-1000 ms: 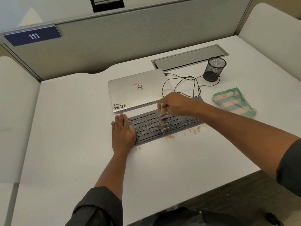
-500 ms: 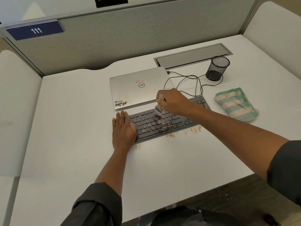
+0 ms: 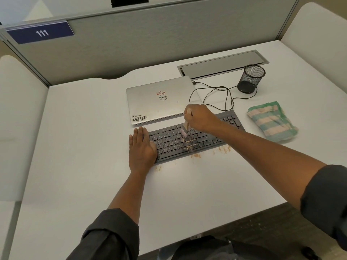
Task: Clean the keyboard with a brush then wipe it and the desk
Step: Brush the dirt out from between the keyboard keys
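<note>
The right hand (image 3: 200, 117) fingers curl tight around the brush (image 3: 185, 127) while the left hand (image 3: 141, 147) lies flat on the keyboard (image 3: 187, 142); a hard sweep could fling crumbs (image 3: 195, 156) just below the fingers across the tabletop (image 3: 93, 147).

left hand (image 3: 142, 147) flat, fingers straight | right hand (image 3: 200, 117) curled in grip

laptop (image 3: 159, 100) behind, cloth (image 3: 272, 121) rt — front free

Matt silver metal laptop (image 3: 159, 102), black wire-mesh cup (image 3: 250, 78), striped terry cloth (image 3: 272, 121), smooth white desk (image 3: 84, 147).
</note>
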A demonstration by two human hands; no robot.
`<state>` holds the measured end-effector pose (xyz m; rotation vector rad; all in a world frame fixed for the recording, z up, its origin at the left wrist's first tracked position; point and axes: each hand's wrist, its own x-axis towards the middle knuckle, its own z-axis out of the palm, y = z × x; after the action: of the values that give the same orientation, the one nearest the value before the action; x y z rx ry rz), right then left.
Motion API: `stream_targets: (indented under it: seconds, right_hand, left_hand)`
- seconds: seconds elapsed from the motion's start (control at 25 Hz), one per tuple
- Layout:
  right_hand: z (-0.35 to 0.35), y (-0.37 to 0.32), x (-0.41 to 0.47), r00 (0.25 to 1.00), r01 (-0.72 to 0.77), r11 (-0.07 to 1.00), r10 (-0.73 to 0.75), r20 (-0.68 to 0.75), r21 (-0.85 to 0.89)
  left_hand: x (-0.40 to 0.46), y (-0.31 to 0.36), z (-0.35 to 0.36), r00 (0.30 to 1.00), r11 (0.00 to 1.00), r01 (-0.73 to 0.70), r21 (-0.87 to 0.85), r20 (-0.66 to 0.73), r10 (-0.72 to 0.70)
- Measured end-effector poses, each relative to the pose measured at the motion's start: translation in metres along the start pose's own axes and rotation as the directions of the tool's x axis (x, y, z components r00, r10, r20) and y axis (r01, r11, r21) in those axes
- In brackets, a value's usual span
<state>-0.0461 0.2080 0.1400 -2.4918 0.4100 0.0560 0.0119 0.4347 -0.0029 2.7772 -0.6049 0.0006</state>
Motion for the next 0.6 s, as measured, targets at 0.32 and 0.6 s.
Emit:
stream_targets:
  seconds: [0.32,0.6]
  right_hand:
    - [0.004,-0.007,-0.003,1.000,-0.026,0.998,0.025,0.017,0.061]
    - [0.010,-0.012,-0.006,0.968,-0.094,0.995,0.099,0.232,-0.031]
  left_hand:
    - [0.000,0.001,-0.001,1.000,1.000,0.002,0.010,-0.004,-0.002]
    - [0.000,0.002,-0.002,1.000,1.000,0.014,0.011,0.011,-0.015]
